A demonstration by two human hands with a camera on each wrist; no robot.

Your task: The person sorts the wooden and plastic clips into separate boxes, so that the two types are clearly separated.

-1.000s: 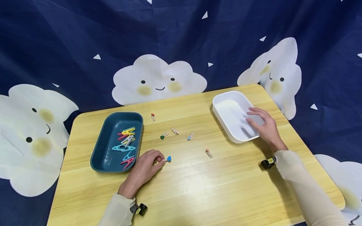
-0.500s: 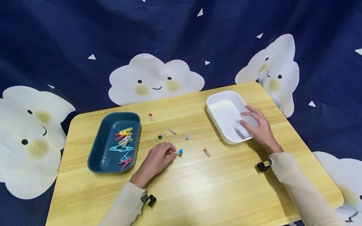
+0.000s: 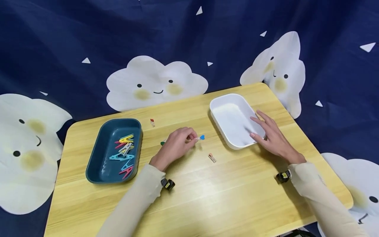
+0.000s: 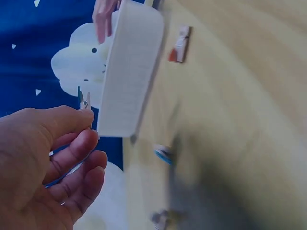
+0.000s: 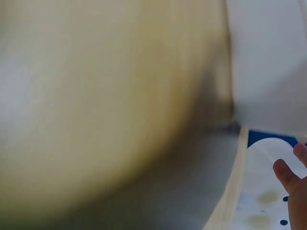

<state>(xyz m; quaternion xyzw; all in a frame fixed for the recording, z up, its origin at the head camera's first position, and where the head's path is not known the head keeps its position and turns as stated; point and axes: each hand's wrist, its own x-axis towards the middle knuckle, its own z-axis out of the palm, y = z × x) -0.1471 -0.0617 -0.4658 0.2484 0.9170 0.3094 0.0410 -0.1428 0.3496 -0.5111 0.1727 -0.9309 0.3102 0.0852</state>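
Observation:
Between its thumb and fingers my left hand (image 3: 177,143) pinches a small wooden clothespin with a blue heart (image 3: 202,137), held above the table; in the left wrist view the clothespin (image 4: 85,101) points up from the fingertips. My right hand (image 3: 273,138) is spread at the right side of the white bin (image 3: 231,118), fingers over its rim; whether they touch it I cannot tell. The bin's inside shows no clothespins. On the table lie small clothespins: an orange-topped one (image 3: 212,158), a red-hearted one (image 3: 152,122) and a green-hearted one (image 3: 162,143), partly behind the left hand.
At the left stands a dark teal bin (image 3: 102,154) with several larger plastic clothespins (image 3: 125,154) in it. In the left wrist view a light-blue clothespin (image 4: 163,154) lies on the table. A dark blue curtain (image 3: 165,26) with cloud faces hangs behind the table.
My left hand has moved right and away from me, from beside the teal bin toward the white bin, carrying the blue-hearted clothespin. The right hand stays by the white bin.

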